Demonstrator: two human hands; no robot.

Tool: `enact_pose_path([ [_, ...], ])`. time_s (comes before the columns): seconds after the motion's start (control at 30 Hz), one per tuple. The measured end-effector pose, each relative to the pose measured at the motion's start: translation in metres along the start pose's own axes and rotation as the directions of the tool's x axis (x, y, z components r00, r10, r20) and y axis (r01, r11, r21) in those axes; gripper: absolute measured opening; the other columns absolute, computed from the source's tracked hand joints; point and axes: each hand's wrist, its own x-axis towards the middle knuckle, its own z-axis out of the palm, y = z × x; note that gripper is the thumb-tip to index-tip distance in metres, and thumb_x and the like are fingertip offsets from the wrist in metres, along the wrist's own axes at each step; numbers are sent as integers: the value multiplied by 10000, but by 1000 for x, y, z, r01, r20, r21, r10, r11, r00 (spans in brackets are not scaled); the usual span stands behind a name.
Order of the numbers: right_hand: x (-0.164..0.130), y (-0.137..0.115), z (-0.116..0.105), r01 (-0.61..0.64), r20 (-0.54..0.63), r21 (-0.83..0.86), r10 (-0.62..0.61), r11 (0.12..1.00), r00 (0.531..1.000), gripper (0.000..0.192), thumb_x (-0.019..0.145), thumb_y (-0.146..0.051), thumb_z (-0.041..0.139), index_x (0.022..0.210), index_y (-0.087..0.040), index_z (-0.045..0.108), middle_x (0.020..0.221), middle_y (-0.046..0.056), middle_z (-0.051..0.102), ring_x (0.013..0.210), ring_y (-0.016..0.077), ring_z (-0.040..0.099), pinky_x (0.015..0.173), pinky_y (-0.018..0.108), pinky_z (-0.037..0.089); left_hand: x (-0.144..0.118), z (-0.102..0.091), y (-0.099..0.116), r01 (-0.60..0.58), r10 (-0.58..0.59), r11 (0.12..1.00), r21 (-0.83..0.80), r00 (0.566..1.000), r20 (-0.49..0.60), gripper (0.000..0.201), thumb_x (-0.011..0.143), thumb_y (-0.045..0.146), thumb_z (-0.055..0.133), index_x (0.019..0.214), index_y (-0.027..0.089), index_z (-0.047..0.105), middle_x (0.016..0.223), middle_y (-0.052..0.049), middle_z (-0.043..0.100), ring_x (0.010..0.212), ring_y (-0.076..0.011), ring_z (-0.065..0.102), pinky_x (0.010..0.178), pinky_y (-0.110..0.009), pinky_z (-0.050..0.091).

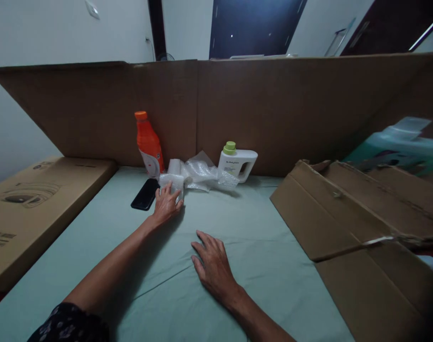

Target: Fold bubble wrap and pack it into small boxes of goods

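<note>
My left hand (167,204) reaches forward with its fingers spread, the fingertips at the near edge of some crumpled bubble wrap (202,172). Whether they press on the wrap or only hover over it, I cannot tell. Just left of that hand a black phone (145,194) lies flat on the pale green sheet (259,223). Lower and nearer to me, my right hand (213,263) rests over the sheet with fingers apart and nothing in it. An orange bottle (148,145) stands behind the phone. Right of the wrap is a white jug with a green cap (240,164).
A tall cardboard panel (273,104) rises along the back. On the left lies a flat printed carton (49,199). Cardboard flaps (330,209) slope up on the right, with a teal container (398,147) behind them. A dark door (255,28) is beyond.
</note>
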Motion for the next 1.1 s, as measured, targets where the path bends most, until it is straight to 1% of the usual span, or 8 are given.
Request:
enact_pose_path([
  [0.2, 2, -2, 0, 4, 2, -30, -4, 1000, 1000, 315, 893, -174, 624, 1203, -207, 668, 1446, 134, 566, 1323, 290, 503, 1084, 478, 395, -59, -10, -10, -49, 49, 999, 0, 999, -18, 445, 932, 331, 539, 1350, 188, 594, 1577, -194, 369, 1397, -360, 426, 1150, -537, 316],
  [0.33, 2, -3, -1, 16, 1, -59, -16, 998, 1000, 308, 897, -172, 616, 1199, -204, 666, 1440, 143, 569, 1322, 294, 506, 1086, 489, 393, -81, -10, -16, -69, 69, 998, -8, 998, -14, 446, 936, 346, 540, 1348, 184, 593, 1494, -188, 464, 1347, -334, 475, 1119, -472, 369],
  [0.57, 3, -5, -1, 24, -3, -67, -24, 997, 1000, 290, 896, -163, 611, 1179, -195, 666, 1427, 151, 569, 1303, 297, 509, 1071, 481, 394, -59, -2, -19, -63, 63, 998, -13, 998, 9, 390, 943, 364, 533, 1311, 255, 607, 1399, -112, 583, 1290, -287, 536, 1092, -452, 399],
  [0.73, -3, -10, -2, 19, 22, -105, -16, 994, 1000, 266, 909, -259, 649, 1173, -228, 649, 1455, 105, 546, 1317, 253, 483, 1089, 428, 368, -60, -3, -18, -70, 69, 997, -42, 997, -19, 477, 899, 336, 533, 1338, 159, 589, 1477, -222, 482, 1274, -401, 547, 1036, -560, 443],
  [0.83, -4, -11, -3, 14, 36, -135, -9, 991, 999, 280, 911, -319, 660, 1175, -229, 642, 1465, 91, 537, 1308, 239, 486, 1074, 406, 371, -89, 3, -22, -152, 145, 987, -43, 981, -128, 530, 920, 393, 466, 1342, 98, 593, 1548, -273, 365, 1239, -439, 573, 981, -562, 495],
  [0.9, -5, -12, -3, 10, 37, -151, -5, 989, 999, 278, 915, -328, 656, 1170, -217, 643, 1461, 99, 539, 1292, 244, 497, 1059, 407, 378, -121, 9, -24, -226, 216, 973, -51, 964, -155, 547, 941, 437, 422, 1336, 107, 608, 1531, -269, 399, 1236, -431, 583, 961, -557, 520],
  [1.0, -4, -14, -3, 17, 40, -168, -10, 986, 999, 279, 920, -325, 651, 1169, -198, 643, 1455, 108, 544, 1287, 245, 503, 1061, 408, 376, -174, 19, -22, -354, 346, 934, -55, 931, -120, 513, 955, 442, 414, 1347, 188, 626, 1476, -213, 511, 1295, -386, 561, 1028, -556, 493],
  [1.1, -1, -15, -6, 29, 58, -181, -19, 983, 998, 302, 923, -324, 656, 1193, -190, 642, 1436, 106, 568, 1280, 238, 518, 1060, 396, 387, -207, 24, -17, -392, 389, 920, -31, 918, -75, 481, 967, 416, 416, 1368, 250, 622, 1480, -160, 539, 1377, -367, 495, 1105, -601, 410],
])
